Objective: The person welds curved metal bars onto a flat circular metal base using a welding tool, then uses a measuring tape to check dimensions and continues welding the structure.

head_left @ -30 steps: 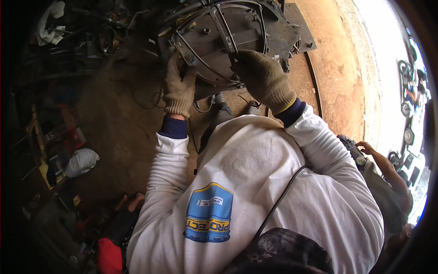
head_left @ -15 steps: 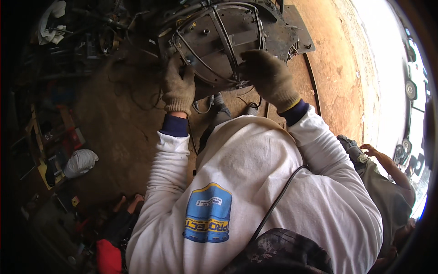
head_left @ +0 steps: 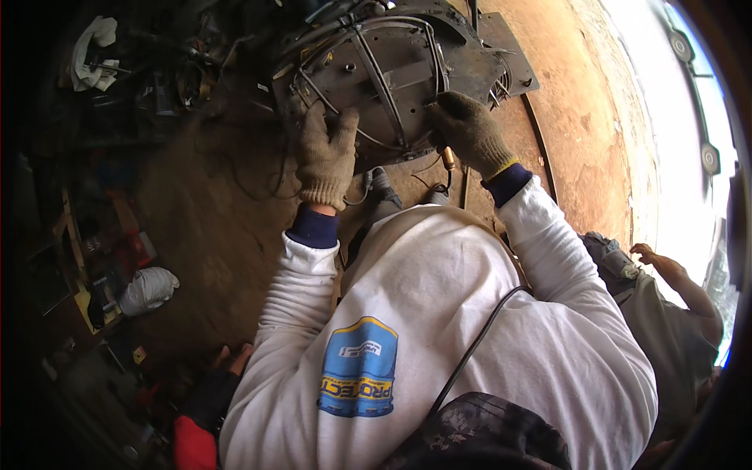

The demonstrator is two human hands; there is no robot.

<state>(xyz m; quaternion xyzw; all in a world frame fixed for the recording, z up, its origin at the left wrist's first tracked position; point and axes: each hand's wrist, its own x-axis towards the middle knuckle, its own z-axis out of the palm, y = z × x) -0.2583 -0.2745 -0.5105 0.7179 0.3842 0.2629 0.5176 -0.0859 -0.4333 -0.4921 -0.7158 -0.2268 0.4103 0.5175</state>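
Observation:
A dark metal assembly (head_left: 392, 74) of flat plate with holes and curved rods lies before me at the top of the view. My left hand (head_left: 327, 153), in a tan knitted glove, rests at its near left edge, thumb and fingers spread apart beside a bent rod (head_left: 319, 88). At the right edge, my right hand (head_left: 475, 135), gloved alike, has its fingers folded over the assembly's rim; their tips are partly hidden. Just below this hand, a copper-coloured cylindrical piece (head_left: 448, 158) on a dark cable shows under the assembly.
Dark metal parts and a white cloth (head_left: 95, 55) lie at the far left. A white bundle (head_left: 149, 291) sits lower left near wooden pieces. A person's arm (head_left: 680, 278) is at the right, another person's red garment (head_left: 193, 444) at lower left. A long dark bar (head_left: 540, 145) crosses the floor.
My left hand has shifted right and its thumb and fingers now stand further apart. My right hand has moved slightly right and down, onto the rim. The copper-coloured piece has come into view.

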